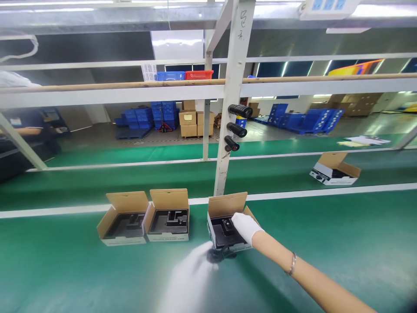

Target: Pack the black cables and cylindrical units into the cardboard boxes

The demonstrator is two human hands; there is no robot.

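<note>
My right hand [246,227], in a white glove, reaches into an open carton [227,205] in front of me. Its fingers are closed at the edge of a small black device [228,225] in the carton's black tray [224,239]. Low at the carton's front is my left hand [192,274], white-gloved and smeared by motion. At its fingertips is a black bundle [221,255] that looks like a coiled cable. Two more open cartons stand to the left, the nearer one [169,199] and the farther one [127,200], both with black trays inside.
A white post [224,143] with black rolls [240,111] on it rises behind the middle carton. Another open carton [335,171] stands on the far green belt at right, near some papers [366,140]. At far left is a person in dark clothes [24,126].
</note>
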